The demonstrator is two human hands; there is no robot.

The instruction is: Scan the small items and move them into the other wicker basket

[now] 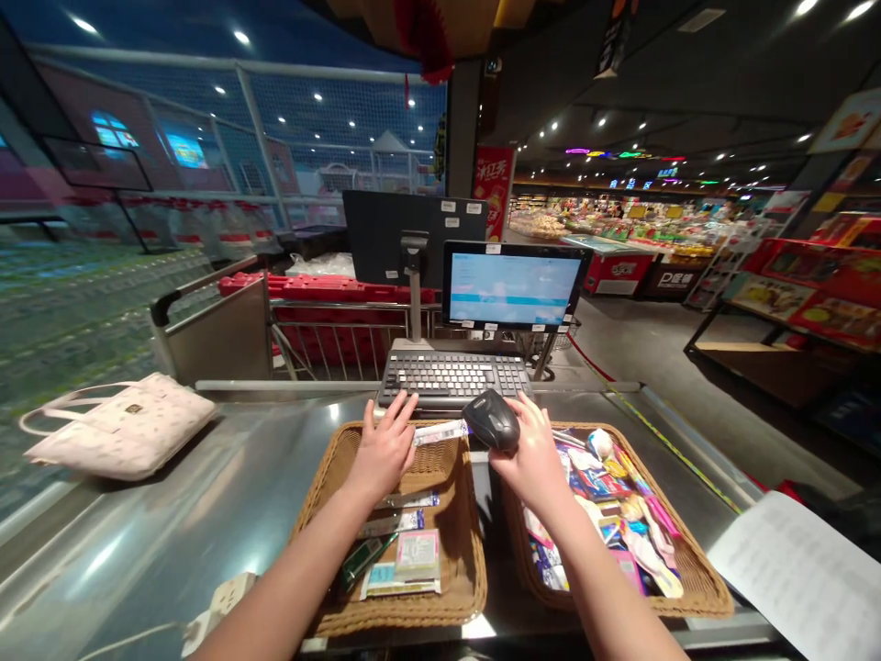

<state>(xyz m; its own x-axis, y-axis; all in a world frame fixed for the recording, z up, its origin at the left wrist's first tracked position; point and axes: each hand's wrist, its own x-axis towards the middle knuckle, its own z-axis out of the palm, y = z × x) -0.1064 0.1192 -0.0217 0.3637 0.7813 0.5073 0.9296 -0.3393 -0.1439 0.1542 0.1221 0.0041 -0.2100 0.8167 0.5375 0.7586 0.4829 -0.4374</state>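
Grips a barcode scanner (491, 420) in the curled right hand (529, 452) by the left wicker basket's (413, 615) far right corner; spreads the left hand (386, 450) over its far edge — unclear if pinching the slim packet (441, 431).

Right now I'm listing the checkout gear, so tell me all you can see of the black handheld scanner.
The scanner is black and looks like plastic, with a smooth, rounded head. The right hand grips it, hiding part of its body. It is held up on the near side of the keyboard, about between the left basket and the right basket. Its left side is close to a slim packet; whether they touch is unclear.
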